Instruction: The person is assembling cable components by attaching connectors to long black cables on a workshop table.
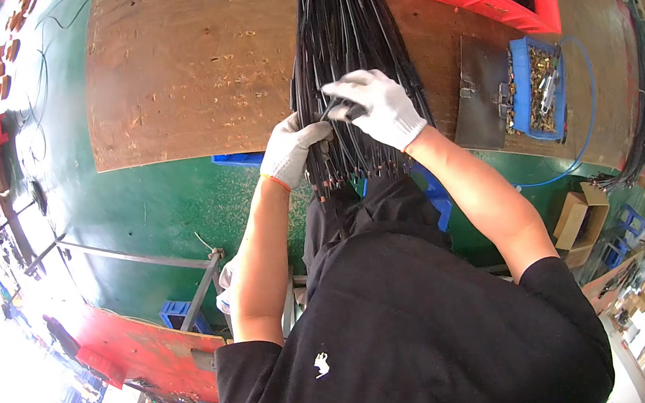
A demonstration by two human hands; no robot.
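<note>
A thick bundle of long black cables (345, 25) runs down the wooden table (180, 65), and its ends hang over the near edge above my lap. Small copper-coloured tips show at several ends. My left hand (292, 152), in a white glove, is closed with thumb and fingers around a black cable on the bundle's left side. Over the middle of the bundle, my right hand (382, 106), also gloved, has its fingers curled on a short dark stretch that looks like the same cable. Its fingertips are partly hidden, close to the left hand's thumb.
At the far right stands a red crate (488, 1) of black parts. Nearer are a dark metal plate (480, 89) and a blue bin (523, 91) of brass-coloured fittings, with a blue hose (591, 81) beside it. A metal frame (141, 258) stands left.
</note>
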